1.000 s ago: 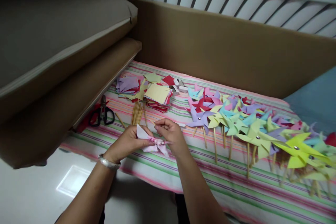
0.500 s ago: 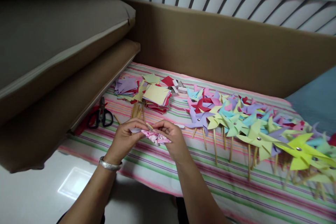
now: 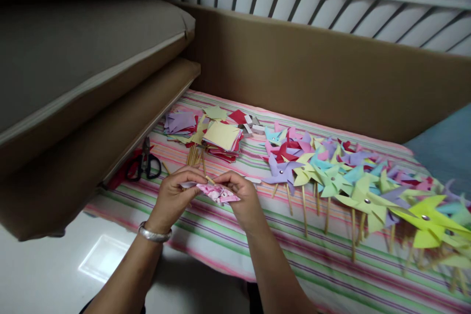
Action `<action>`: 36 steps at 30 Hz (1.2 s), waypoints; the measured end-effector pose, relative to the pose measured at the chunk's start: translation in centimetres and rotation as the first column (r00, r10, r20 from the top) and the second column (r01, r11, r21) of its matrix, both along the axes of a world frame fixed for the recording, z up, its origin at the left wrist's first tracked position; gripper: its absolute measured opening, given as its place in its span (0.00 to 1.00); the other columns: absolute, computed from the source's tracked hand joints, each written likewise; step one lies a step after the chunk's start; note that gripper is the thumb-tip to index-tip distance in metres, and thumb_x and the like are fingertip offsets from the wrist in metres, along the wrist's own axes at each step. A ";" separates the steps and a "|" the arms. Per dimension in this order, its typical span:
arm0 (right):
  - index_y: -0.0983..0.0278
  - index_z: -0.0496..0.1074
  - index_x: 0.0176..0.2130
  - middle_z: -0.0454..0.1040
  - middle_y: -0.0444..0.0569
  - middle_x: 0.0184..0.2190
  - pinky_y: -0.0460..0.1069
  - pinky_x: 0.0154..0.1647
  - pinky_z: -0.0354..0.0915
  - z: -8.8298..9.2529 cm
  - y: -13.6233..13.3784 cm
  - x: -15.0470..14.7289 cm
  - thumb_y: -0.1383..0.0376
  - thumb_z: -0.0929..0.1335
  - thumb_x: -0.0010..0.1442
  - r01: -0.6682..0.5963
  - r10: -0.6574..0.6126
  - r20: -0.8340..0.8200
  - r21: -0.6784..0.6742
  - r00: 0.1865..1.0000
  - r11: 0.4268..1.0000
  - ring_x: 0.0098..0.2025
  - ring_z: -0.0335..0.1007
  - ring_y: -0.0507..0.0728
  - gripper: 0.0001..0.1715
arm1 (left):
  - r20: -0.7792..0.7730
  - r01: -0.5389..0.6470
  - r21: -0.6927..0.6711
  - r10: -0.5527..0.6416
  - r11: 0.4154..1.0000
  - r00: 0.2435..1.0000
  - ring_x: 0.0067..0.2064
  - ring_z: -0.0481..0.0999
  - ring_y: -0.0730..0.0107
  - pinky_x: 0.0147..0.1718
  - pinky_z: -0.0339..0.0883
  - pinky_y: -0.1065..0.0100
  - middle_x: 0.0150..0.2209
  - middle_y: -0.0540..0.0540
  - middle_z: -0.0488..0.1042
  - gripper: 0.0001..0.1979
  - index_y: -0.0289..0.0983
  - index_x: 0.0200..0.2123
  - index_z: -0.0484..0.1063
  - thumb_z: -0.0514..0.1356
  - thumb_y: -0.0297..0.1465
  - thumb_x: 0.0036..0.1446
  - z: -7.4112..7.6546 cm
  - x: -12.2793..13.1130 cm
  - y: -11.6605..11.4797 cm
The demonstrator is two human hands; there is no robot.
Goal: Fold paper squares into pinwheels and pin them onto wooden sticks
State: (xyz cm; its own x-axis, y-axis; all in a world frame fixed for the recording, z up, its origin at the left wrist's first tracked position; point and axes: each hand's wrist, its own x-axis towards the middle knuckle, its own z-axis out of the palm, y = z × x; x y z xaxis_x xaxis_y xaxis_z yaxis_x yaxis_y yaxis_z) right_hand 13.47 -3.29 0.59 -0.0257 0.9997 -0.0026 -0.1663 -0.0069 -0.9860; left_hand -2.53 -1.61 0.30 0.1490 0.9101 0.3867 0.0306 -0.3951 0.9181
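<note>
Centrally, a crumpled pink paper pinwheel [image 3: 218, 193] is held just above the near part of a striped cloth [image 3: 294, 255], pinched between two hands. The left hand [image 3: 175, 197] is curled shut, with thumb and fingertips closed on the paper's left edge. A silver bracelet [image 3: 154, 233] sits on that wrist. The right hand [image 3: 241, 197] is closed too, its fingertips gripping the paper's right side, so the hands nearly meet over it. A short tan stick end [image 3: 209, 179] shows just above the paper between the thumbs; which hand holds it cannot be told.

Beyond the hands, on the cloth, lie a bundle of wooden sticks [image 3: 194, 156] and, just behind them, a stack of paper squares [image 3: 222, 136] with a yellow sheet on top. Purple paper sheets [image 3: 180, 121] lie to its left. Black-handled scissors [image 3: 144, 164] rest at the cloth's left edge, near the sticks.

To the right, well apart from the hands, a long row of finished pinwheels [image 3: 349, 181] in green, yellow, purple, blue and red lies overlapping, sticks pointing towards the viewer. Brown cushions [image 3: 73, 83] are stacked on the left, and a brown panel [image 3: 312, 73] stands behind the cloth.
</note>
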 end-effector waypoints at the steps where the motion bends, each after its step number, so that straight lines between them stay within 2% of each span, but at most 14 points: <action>1: 0.63 0.74 0.27 0.74 0.44 0.24 0.45 0.29 0.63 -0.1 0.0 0.0 0.65 0.73 0.46 -0.001 0.001 -0.005 0.007 1.000 1.000 0.27 0.68 0.51 0.05 | -0.006 0.002 0.015 -0.002 1.000 1.000 0.36 0.74 0.65 0.43 0.64 0.62 0.31 0.46 0.77 0.02 0.39 0.27 0.77 0.65 0.29 0.46 -0.1 0.0 0.0; 7: 0.63 0.74 0.28 0.74 0.44 0.24 0.45 0.27 0.62 0.0 0.0 0.1 0.65 0.73 0.46 -0.006 0.006 -0.003 0.024 1.000 1.000 0.26 0.68 0.51 0.05 | -0.036 -0.002 0.027 0.003 1.000 0.999 0.37 0.74 0.65 0.44 0.65 0.62 0.32 0.46 0.77 0.01 0.39 0.27 0.76 0.64 0.30 0.47 -0.2 -0.1 0.0; 17: 0.63 0.75 0.28 0.73 0.44 0.25 0.45 0.30 0.63 0.1 0.0 0.1 0.67 0.72 0.47 0.001 -0.007 0.067 0.086 0.998 0.996 0.27 0.68 0.51 0.03 | -0.003 0.012 0.031 -0.012 0.999 1.000 0.36 0.74 0.68 0.42 0.64 0.65 0.31 0.48 0.77 0.03 0.40 0.27 0.76 0.64 0.26 0.47 -0.2 -0.1 -0.1; 29: 0.62 0.75 0.29 0.71 0.46 0.28 0.48 0.33 0.63 0.1 0.0 0.3 0.68 0.72 0.47 0.007 -0.046 0.205 0.188 0.978 0.982 0.31 0.69 0.54 0.04 | 0.018 0.008 0.009 -0.008 1.000 1.000 0.38 0.74 0.69 0.49 0.62 0.63 0.31 0.49 0.76 0.04 0.40 0.27 0.76 0.64 0.25 0.47 -0.3 0.0 0.0; 36: 0.62 0.75 0.30 0.71 0.47 0.28 0.49 0.34 0.64 -0.2 -0.1 0.4 0.66 0.71 0.49 0.008 -0.058 0.233 0.209 0.971 0.978 0.32 0.68 0.54 0.03 | 0.003 0.033 -0.015 -0.033 0.999 0.999 0.37 0.74 0.69 0.45 0.63 0.66 0.31 0.49 0.76 0.04 0.40 0.26 0.76 0.64 0.25 0.47 -0.1 0.1 -0.1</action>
